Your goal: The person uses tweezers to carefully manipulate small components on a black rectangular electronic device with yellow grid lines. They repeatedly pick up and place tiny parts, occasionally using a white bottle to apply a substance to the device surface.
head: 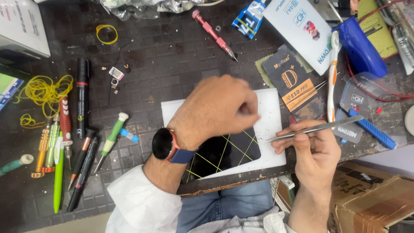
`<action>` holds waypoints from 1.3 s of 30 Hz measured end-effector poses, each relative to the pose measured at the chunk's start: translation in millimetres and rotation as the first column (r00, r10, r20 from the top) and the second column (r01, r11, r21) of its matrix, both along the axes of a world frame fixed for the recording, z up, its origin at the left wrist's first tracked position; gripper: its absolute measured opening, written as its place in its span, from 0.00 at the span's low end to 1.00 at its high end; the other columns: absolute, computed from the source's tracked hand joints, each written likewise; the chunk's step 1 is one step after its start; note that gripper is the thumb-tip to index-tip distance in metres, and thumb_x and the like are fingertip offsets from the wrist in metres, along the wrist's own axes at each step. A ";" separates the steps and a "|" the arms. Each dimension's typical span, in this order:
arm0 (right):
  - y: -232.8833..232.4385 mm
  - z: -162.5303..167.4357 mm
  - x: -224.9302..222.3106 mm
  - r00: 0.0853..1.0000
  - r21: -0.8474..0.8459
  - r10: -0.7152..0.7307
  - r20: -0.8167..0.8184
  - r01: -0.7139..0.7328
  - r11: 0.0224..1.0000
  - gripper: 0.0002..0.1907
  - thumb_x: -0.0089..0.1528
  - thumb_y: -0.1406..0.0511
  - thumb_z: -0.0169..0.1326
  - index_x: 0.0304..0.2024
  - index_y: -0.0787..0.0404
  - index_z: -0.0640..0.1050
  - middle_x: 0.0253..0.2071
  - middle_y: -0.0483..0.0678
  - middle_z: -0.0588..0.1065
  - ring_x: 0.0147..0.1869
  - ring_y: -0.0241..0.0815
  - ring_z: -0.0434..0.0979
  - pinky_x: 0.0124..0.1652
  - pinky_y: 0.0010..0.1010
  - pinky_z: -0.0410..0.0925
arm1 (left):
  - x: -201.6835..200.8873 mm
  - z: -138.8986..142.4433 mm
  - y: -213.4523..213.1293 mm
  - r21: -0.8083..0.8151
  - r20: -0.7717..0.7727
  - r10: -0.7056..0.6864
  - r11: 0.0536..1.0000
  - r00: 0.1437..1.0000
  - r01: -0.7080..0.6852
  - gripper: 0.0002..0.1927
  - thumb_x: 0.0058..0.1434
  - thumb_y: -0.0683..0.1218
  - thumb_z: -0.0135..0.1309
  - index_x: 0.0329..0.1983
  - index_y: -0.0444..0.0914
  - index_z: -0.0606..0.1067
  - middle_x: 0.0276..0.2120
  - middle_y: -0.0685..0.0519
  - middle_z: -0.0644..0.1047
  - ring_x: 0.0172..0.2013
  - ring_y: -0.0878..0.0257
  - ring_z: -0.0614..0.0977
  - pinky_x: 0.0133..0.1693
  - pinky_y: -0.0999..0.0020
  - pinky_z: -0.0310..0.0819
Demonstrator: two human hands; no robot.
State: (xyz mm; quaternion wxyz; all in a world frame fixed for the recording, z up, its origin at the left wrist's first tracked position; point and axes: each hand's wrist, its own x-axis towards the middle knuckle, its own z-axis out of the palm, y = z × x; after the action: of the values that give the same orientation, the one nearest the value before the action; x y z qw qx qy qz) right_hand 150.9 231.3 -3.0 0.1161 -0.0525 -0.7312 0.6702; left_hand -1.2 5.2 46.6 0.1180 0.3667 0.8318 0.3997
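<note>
Left hand (215,110), wearing a round wristwatch (163,143), is curling its fingers down onto a dark phone (224,153) bound with yellow rubber bands (239,149); what the fingertips are pinching cannot be told. The phone is lying on a white pad (269,129) at the bench edge. Right hand (312,151) is gripping metal tweezers (317,128), tips pointing toward the phone. Screwdrivers (110,140) are lying well to the left.

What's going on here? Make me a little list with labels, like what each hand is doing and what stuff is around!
Left hand: left hand rests on a dark phone wrapped with yellow rubber bands
Right hand: right hand holds metal tweezers, tips toward the phone
Under phone: white pad
Wrist: black watch
Left side: screwdrivers and pens
Top: pink screwdriver
Right side: toothbrush, blue bottle
</note>
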 end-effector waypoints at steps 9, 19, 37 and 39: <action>1.5 -1.3 -0.5 1.000 -0.001 0.010 0.015 -0.010 1.000 0.11 0.73 0.67 0.50 0.51 0.71 0.70 0.40 0.61 0.79 0.38 0.47 0.84 0.36 0.33 0.78 | -3.2 7.0 -7.1 -0.164 -0.278 0.241 0.942 0.930 -0.293 0.16 0.56 0.58 0.63 0.28 0.41 0.80 0.26 0.52 0.80 0.28 0.52 0.83 0.29 0.55 0.74; 0.3 2.0 -1.4 0.990 0.039 0.087 0.108 -0.091 0.995 0.12 0.71 0.68 0.48 0.51 0.72 0.70 0.39 0.61 0.80 0.37 0.47 0.85 0.36 0.32 0.79 | -0.6 19.7 -19.8 -0.281 -0.103 0.231 0.926 0.967 -0.251 0.13 0.55 0.56 0.64 0.26 0.43 0.81 0.26 0.53 0.81 0.30 0.54 0.83 0.33 0.56 0.75; 0.2 0.4 0.5 0.994 0.016 0.097 0.040 -0.098 0.995 0.11 0.71 0.69 0.50 0.51 0.72 0.69 0.41 0.62 0.80 0.39 0.45 0.84 0.38 0.32 0.78 | -3.2 15.5 -13.2 -0.119 -0.042 0.127 0.984 0.991 -0.132 0.13 0.51 0.44 0.55 0.41 0.43 0.80 0.26 0.55 0.81 0.30 0.57 0.84 0.33 0.59 0.76; 0.7 0.2 0.3 0.994 0.009 0.099 0.043 -0.099 0.995 0.10 0.71 0.69 0.49 0.51 0.72 0.69 0.41 0.63 0.80 0.39 0.46 0.84 0.38 0.33 0.78 | -3.3 16.9 -16.4 -0.134 -0.081 0.134 0.980 0.988 -0.144 0.15 0.48 0.44 0.56 0.41 0.43 0.80 0.28 0.55 0.82 0.31 0.55 0.84 0.34 0.57 0.77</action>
State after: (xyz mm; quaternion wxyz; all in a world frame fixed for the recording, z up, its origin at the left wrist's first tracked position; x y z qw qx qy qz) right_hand 151.2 231.9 -2.7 0.0676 -0.0296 -0.7389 0.6698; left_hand -4.5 -11.2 63.5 0.0853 0.3125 0.8851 0.3343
